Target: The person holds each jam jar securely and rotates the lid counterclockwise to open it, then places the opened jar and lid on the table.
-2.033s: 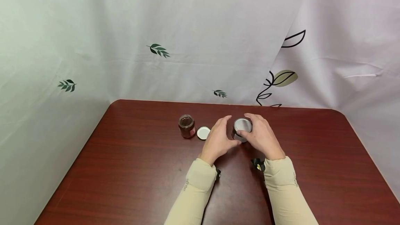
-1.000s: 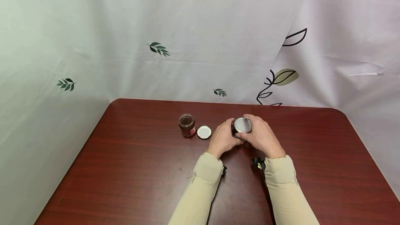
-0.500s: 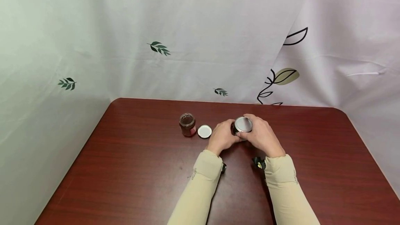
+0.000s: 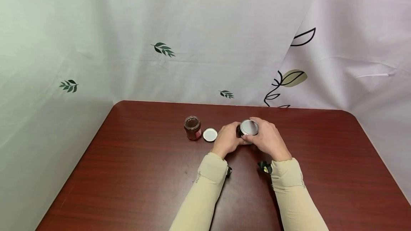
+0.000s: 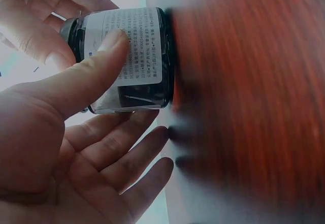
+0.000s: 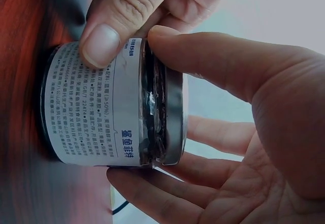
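A dark glass jar with a silver lid (image 4: pixel 249 127) stands upright on the table. Its white label (image 6: pixel 96 117) carries printed text. From the left, my left hand (image 4: pixel 227 138) grips the jar's body, the thumb (image 5: pixel 109 56) lying across the label and the other fingers on the opposite side. My right hand (image 4: pixel 269 138) holds the lid from the right, its thumb and fingers around the rim. In the right wrist view the metal lid (image 6: pixel 176 115) sits on the jar's neck.
To the left stands an open jar (image 4: pixel 192 129) with dark red contents. Beside it a loose lid (image 4: pixel 210 135) lies with its white inside up. Behind the reddish-brown wooden table (image 4: pixel 144 174) hangs a pale curtain (image 4: pixel 205 27) with leaf prints.
My left hand, earlier spread apart from the jar, has moved right and taken hold of its body. The right hand stays at the lid; the jar has barely shifted.
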`<act>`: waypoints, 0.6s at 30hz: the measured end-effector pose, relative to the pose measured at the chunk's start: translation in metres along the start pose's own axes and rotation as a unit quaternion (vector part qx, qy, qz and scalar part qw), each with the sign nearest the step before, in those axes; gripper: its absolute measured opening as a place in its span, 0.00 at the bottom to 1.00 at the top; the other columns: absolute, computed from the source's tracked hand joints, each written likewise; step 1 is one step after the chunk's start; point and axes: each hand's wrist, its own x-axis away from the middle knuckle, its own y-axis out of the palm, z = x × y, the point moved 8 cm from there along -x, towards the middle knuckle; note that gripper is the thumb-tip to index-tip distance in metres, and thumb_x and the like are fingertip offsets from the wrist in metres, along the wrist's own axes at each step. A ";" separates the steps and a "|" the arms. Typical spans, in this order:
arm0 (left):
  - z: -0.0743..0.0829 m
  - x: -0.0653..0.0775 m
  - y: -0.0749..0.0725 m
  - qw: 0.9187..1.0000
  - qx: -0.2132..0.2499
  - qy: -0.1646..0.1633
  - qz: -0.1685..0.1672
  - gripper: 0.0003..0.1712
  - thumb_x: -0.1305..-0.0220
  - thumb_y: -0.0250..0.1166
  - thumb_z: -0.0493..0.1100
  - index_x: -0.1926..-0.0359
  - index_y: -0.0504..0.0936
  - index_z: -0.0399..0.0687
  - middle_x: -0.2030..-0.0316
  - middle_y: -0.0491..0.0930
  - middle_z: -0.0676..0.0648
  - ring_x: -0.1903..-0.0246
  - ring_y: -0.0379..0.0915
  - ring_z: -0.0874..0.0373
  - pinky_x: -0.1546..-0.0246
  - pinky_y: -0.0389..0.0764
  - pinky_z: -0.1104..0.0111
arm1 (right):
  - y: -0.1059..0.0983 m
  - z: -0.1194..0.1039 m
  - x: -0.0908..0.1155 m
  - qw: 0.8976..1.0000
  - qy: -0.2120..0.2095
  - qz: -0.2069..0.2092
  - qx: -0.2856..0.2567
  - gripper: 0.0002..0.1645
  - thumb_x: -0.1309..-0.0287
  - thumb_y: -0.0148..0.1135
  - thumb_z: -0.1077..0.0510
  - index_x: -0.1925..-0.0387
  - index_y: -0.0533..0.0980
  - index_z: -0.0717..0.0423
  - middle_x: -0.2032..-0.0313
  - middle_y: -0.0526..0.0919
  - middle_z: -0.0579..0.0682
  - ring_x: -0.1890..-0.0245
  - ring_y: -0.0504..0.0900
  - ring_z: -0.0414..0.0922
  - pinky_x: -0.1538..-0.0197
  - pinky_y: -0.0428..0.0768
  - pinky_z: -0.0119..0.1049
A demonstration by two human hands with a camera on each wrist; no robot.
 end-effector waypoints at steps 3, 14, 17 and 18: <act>-0.001 0.000 0.000 1.000 -0.001 -0.003 0.000 0.35 0.45 0.79 0.49 0.37 0.79 0.48 0.45 0.82 0.49 0.44 0.77 0.53 0.43 0.75 0.62 | 0.000 -0.001 0.000 1.000 -0.002 0.002 0.000 0.37 0.49 0.75 0.58 0.38 0.74 0.66 0.49 0.82 0.64 0.56 0.81 0.59 0.53 0.78 0.53; 0.002 0.001 -0.006 1.000 0.012 0.014 0.008 0.35 0.44 0.78 0.48 0.37 0.78 0.47 0.45 0.82 0.48 0.43 0.77 0.52 0.42 0.75 0.61 | -0.007 -0.005 0.002 1.000 -0.002 0.016 -0.013 0.39 0.50 0.75 0.57 0.37 0.73 0.67 0.48 0.82 0.65 0.54 0.82 0.58 0.51 0.78 0.53; 0.002 0.002 -0.007 1.000 0.013 0.015 0.008 0.35 0.44 0.77 0.48 0.36 0.77 0.47 0.44 0.81 0.47 0.43 0.76 0.53 0.41 0.74 0.61 | -0.010 -0.006 0.002 1.000 -0.005 0.022 -0.014 0.39 0.51 0.75 0.58 0.37 0.74 0.67 0.48 0.83 0.65 0.54 0.82 0.58 0.51 0.78 0.53; 0.003 0.002 -0.008 1.000 0.013 0.016 0.008 0.36 0.44 0.77 0.48 0.36 0.77 0.47 0.44 0.81 0.47 0.42 0.76 0.53 0.41 0.74 0.61 | -0.010 -0.006 0.003 1.000 -0.006 0.024 -0.014 0.39 0.50 0.75 0.58 0.37 0.74 0.67 0.48 0.83 0.65 0.54 0.82 0.58 0.51 0.78 0.53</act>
